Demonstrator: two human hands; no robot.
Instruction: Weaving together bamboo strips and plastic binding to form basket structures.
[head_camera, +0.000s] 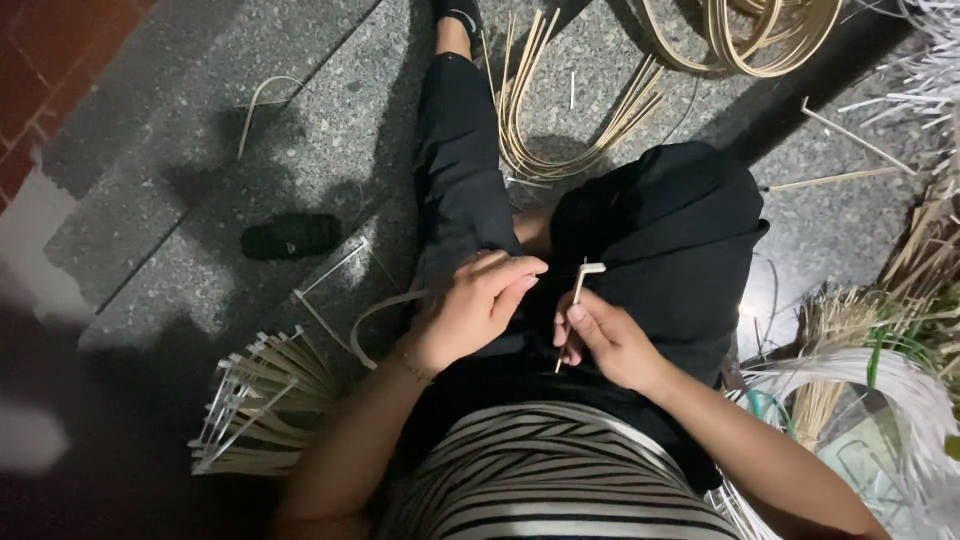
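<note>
Over the lap, the right hand (610, 340) is pinching a thin pale cane strip (578, 300), seemingly light, stiff yet bendable, by its lower half, while the left hand (478, 305) is curling its fingers loosely beside it, grip unclear.

**Speckled stone floor strewn with cane**

The floor (300, 130) is grey speckled stone laid in large slabs, with a patch of red brick tile (40, 60) at its upper left corner. A bundle of long pale cane strips (560, 120) lies bent in a loop near the top middle, and a coil of thicker cane (750, 40) rests beyond it at the top edge. A single curved strip (260, 100) lies apart on the left. A dark sandal (292, 236) sits on the slab at centre left. Lower left, a fan of cut cane sticks (260, 400) spreads on the floor. At the right edge lie heaps of straw-coloured fibres (920, 260) and white strips (880, 370).
</note>
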